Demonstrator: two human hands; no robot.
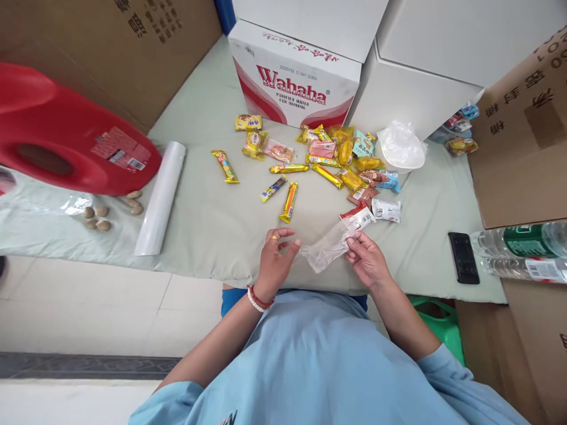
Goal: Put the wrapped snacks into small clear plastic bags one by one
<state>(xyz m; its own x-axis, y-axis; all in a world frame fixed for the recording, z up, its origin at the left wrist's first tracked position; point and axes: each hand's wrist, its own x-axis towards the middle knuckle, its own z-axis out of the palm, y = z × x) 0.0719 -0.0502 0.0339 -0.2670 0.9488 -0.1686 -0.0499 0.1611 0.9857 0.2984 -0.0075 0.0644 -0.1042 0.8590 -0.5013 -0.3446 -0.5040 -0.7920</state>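
Observation:
My right hand [367,258] pinches one end of a clear plastic bag [325,248], which stretches leftward above the cloth. Beside the bag's other end is my left hand [279,260], its fingers bent and apart, holding nothing that I can make out. Just beyond the bag lie a red and white snack packet [361,217] and a white packet [387,210]. Loose yellow-wrapped snack bars [289,202] are spread ahead of my hands. Farther back is a pile of small wrapped snacks [345,150], with a white bowl [402,154] holding clear plastic to its right.
A Wahaha carton [296,82] and white boxes [425,35] stand behind the snacks. On the left are a large red jug [66,130], a white roll [160,200] and several brown nuts [103,225]. A black phone [463,258] and two bottles [522,268] lie right.

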